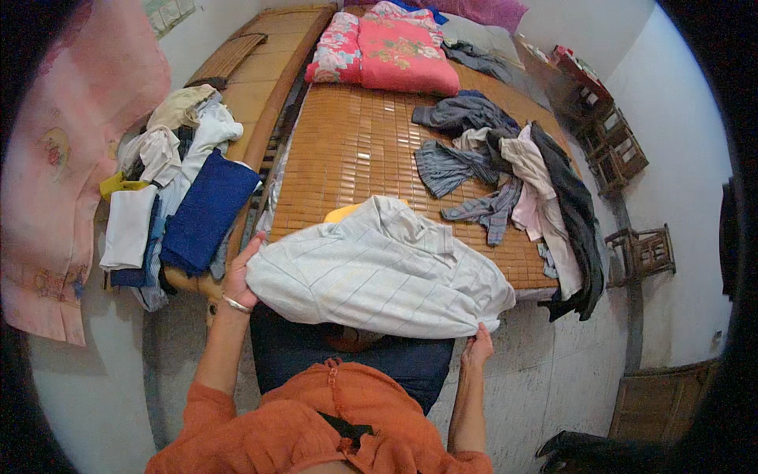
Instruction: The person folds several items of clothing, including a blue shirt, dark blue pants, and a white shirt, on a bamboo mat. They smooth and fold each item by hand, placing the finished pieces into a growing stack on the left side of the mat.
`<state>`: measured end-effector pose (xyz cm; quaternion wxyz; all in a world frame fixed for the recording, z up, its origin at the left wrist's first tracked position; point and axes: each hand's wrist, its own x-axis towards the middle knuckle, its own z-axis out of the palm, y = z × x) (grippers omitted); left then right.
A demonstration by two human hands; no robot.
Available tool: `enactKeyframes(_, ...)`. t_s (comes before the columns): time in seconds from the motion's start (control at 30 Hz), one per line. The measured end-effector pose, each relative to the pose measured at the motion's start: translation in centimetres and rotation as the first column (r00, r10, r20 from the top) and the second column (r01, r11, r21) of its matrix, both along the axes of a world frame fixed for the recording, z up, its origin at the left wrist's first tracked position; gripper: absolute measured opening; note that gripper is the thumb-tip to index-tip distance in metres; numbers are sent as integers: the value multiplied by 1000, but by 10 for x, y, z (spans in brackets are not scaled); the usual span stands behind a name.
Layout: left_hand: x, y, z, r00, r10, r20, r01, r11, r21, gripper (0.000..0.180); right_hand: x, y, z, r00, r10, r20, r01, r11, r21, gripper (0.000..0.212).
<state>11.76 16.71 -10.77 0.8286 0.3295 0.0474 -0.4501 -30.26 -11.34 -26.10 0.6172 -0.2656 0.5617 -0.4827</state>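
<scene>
A light grey collared shirt (371, 276) with thin dark stripes is stretched sideways in front of me, over the near edge of the bamboo mat (339, 158). My left hand (242, 276), with a bracelet at its wrist, is closed on the shirt's left end. At the lower right corner my right hand (478, 347) pinches the cloth. The collar lies toward the far right side of the shirt. Something yellow (341, 213) peeks out from behind it, mostly hidden.
Loose clothes (529, 166) lie heaped on the mat's right side, some hanging over its edge. Left, a wooden bench (268, 47) carries folded clothes, including dark blue cloth (209, 209). A red floral quilt (403, 51) sits at the far end. Wooden chairs (643, 253) stand right.
</scene>
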Motion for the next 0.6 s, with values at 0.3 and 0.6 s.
enactKeyframes(0.3, 162, -104, 30, 975, -32, 221, 57, 992, -111, 26, 144, -204, 147, 942, 312, 121, -213, 838, -503, 25)
enactKeyframes(0.6, 99, -74, 208, 616, 508, 603, -290, 857, -426, 36, 103, -175, 341, 714, -568, -410, -447, 82, -891, 24)
